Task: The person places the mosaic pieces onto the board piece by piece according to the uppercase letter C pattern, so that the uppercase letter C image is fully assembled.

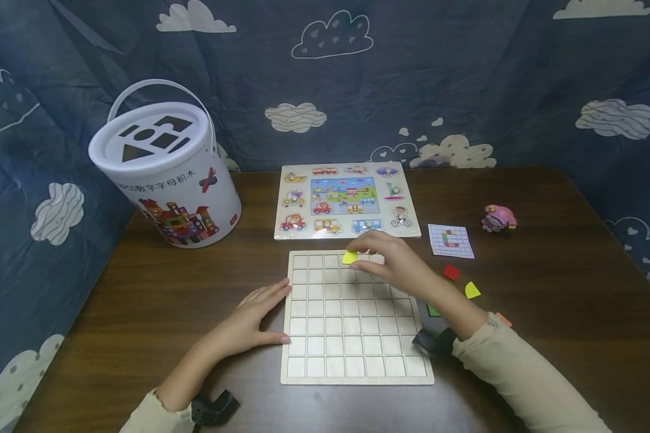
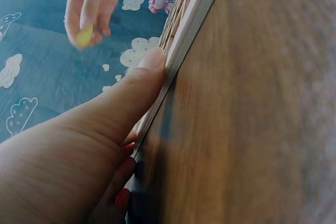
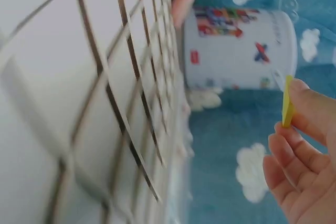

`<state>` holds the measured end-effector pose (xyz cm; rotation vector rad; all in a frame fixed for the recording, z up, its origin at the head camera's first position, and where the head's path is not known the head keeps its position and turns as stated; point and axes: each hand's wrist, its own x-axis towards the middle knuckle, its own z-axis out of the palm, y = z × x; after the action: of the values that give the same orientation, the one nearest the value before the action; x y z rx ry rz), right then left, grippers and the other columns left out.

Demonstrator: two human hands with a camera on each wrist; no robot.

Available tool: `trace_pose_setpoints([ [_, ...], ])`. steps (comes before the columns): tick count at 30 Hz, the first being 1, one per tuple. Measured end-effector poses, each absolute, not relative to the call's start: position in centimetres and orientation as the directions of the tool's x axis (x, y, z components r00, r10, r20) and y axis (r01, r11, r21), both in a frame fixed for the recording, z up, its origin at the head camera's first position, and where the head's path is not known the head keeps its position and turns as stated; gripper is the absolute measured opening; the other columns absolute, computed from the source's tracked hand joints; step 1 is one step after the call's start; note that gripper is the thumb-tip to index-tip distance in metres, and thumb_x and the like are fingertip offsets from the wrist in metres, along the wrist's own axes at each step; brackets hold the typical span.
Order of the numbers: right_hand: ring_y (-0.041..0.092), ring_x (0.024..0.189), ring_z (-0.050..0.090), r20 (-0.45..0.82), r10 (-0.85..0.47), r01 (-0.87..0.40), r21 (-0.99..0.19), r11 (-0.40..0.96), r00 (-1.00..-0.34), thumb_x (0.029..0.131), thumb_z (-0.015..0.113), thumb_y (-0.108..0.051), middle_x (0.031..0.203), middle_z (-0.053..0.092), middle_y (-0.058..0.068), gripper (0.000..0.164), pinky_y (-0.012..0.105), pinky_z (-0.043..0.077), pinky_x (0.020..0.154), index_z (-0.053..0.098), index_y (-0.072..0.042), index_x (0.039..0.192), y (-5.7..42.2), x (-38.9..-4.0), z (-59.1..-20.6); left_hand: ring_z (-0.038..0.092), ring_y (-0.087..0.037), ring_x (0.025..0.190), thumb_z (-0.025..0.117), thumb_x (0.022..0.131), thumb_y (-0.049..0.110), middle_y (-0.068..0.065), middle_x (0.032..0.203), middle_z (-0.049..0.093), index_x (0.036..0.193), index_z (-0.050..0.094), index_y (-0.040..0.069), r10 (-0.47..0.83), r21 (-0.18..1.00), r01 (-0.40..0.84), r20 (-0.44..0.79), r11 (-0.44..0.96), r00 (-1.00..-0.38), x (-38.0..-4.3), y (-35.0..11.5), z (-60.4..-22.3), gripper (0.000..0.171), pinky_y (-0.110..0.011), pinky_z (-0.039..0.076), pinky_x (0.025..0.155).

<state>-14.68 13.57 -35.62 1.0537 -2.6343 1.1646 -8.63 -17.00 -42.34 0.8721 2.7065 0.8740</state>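
Note:
My right hand pinches a small yellow piece between thumb and fingers, above the top rows of a pale wooden grid board. In the right wrist view that yellow piece is seen edge-on, apart from the board. My left hand touches the board's left edge with straight fingers and an outstretched thumb. Close up in the left wrist view, the left thumb presses on the board's side. To the right of the board lie a red square, a yellow quarter-round piece and a partly hidden green piece.
Behind the board lies a picture puzzle with vehicles. A white lidded bucket stands at the back left. On the right are a pattern card, a pink toy figure and an orange piece partly covered by the sleeve.

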Motion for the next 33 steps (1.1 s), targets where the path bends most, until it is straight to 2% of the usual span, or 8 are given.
trace_pose_setpoints([
  [7, 0.018, 0.089, 0.055, 0.217, -0.602, -0.556, -0.693, 0.459, -0.769, 0.079, 0.069, -0.011, 0.1, 0.061, -0.001, 0.026, 0.029, 0.047, 0.074, 0.064, -0.003, 0.103, 10.7, -16.3, -38.3, 0.022, -0.023, 0.131, 0.064, 0.073, 0.055, 0.0, 0.147, 0.022, 0.142, 0.029, 0.013, 0.582, 0.578, 0.489, 0.029, 0.654, -0.812, -8.6, -17.0, -42.3, 0.088, -0.046, 0.016, 0.105],
  [14, 0.014, 0.076, 0.048, 0.113, -0.631, -0.524, -0.677, 0.517, -0.768, 0.079, 0.07, -0.019, 0.091, 0.056, -0.003, 0.023, 0.026, 0.043, 0.065, 0.066, -0.01, 0.1, 10.2, -17.0, -40.2, 0.021, -0.024, 0.131, 0.064, 0.073, 0.055, -0.002, 0.147, 0.021, 0.142, 0.028, 0.012, 0.585, 0.586, 0.488, 0.029, 0.647, -0.81, -8.6, -17.0, -42.3, 0.089, -0.048, 0.015, 0.105],
  [19, 0.012, 0.077, 0.047, 0.099, -0.649, -0.544, -0.648, 0.533, -0.754, 0.078, 0.07, -0.021, 0.093, 0.055, -0.004, 0.023, 0.025, 0.043, 0.066, 0.066, -0.011, 0.099, 10.2, -17.0, -40.7, 0.021, -0.024, 0.131, 0.063, 0.072, 0.055, -0.002, 0.147, 0.021, 0.142, 0.028, 0.011, 0.588, 0.58, 0.493, 0.03, 0.649, -0.808, -8.6, -16.9, -42.2, 0.089, -0.047, 0.014, 0.105],
  [25, 0.011, 0.086, 0.049, 0.106, -0.669, -0.56, -0.651, 0.513, -0.736, 0.081, 0.068, -0.015, 0.097, 0.057, -0.004, 0.019, 0.026, 0.043, 0.074, 0.066, -0.012, 0.099, 10.2, -17.2, -40.8, 0.02, -0.024, 0.132, 0.063, 0.072, 0.055, -0.002, 0.147, 0.02, 0.142, 0.028, 0.011, 0.587, 0.586, 0.486, 0.02, 0.649, -0.809, -8.6, -16.9, -42.1, 0.09, -0.047, 0.013, 0.105],
  [33, 0.011, 0.078, 0.049, 0.085, -0.672, -0.566, -0.623, 0.54, -0.736, 0.081, 0.067, -0.013, 0.092, 0.055, -0.004, 0.014, 0.024, 0.044, 0.069, 0.068, -0.013, 0.095, 10.3, -17.1, -40.5, 0.02, -0.024, 0.132, 0.064, 0.072, 0.055, -0.003, 0.147, 0.021, 0.142, 0.029, 0.011, 0.586, 0.586, 0.487, 0.026, 0.648, -0.81, -8.6, -16.9, -42.2, 0.089, -0.048, 0.014, 0.105],
])
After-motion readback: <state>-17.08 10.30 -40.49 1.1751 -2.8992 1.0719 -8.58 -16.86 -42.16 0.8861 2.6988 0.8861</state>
